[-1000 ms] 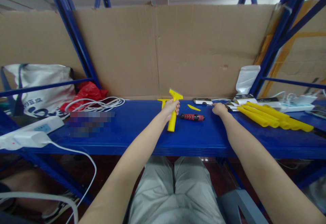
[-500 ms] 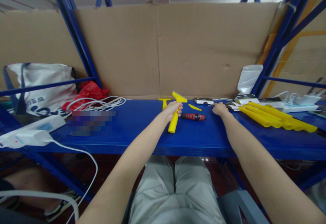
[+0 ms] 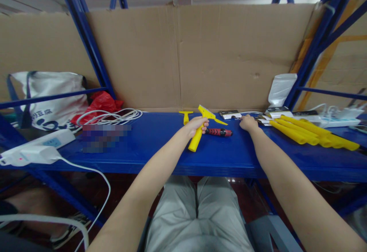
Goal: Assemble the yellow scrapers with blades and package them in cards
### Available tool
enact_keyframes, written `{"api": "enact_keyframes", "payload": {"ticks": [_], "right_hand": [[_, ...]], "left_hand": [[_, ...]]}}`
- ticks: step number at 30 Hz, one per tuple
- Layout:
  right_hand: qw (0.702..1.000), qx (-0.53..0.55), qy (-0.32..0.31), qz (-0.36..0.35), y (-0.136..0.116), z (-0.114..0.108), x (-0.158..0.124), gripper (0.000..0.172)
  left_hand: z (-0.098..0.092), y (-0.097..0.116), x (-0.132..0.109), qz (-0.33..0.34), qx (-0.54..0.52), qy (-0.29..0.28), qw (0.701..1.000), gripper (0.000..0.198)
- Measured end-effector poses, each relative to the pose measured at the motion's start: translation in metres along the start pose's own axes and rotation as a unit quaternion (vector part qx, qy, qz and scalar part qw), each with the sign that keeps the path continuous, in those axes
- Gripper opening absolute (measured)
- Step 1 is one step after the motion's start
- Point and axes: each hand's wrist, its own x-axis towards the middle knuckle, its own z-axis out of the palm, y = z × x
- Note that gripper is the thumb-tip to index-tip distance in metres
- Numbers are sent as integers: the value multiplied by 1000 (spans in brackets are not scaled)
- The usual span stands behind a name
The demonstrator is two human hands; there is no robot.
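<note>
My left hand [image 3: 197, 126] is closed round the handle of a yellow scraper [image 3: 195, 142], whose wide head tilts up to the right. Behind that hand lies a smaller yellow T-shaped piece [image 3: 186, 117]. A thin yellow blade-shaped piece [image 3: 220, 122] rests just right of the scraper's head. In front of it is a red-and-black screwdriver-like handle [image 3: 219, 132], its left end close to my left fingers. My right hand [image 3: 248, 123] is on the table with its fingers curled together, beside a small black-and-white box [image 3: 230, 114]; whatever is under the fingertips is too small to make out.
Several yellow tube-shaped handles [image 3: 304, 131] lie at the right, by small boxes [image 3: 278, 111] and a power strip [image 3: 341, 122]. Coiled white cable [image 3: 123, 116], a red bag [image 3: 104, 105], a tote bag [image 3: 57, 99] and another power strip [image 3: 48, 145] occupy the left. Cardboard [image 3: 223, 53] backs the blue table.
The scraper in my left hand has turned, its head now leaning farther right and overlapping the view of the thin yellow piece. My right hand stays in about the same place.
</note>
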Motion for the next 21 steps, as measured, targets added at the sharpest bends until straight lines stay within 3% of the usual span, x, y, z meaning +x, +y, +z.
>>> {"api": "enact_keyframes", "payload": {"ticks": [16,21], "right_hand": [[998,16,-12,-56,-14,-3,5,25],[989,119,45,-78,-26,-5,3,22]], "left_hand": [[1,0,-2,-8,9,-9,1000,23],[2,1,-4,-10,13,-3,1000,23]]}}
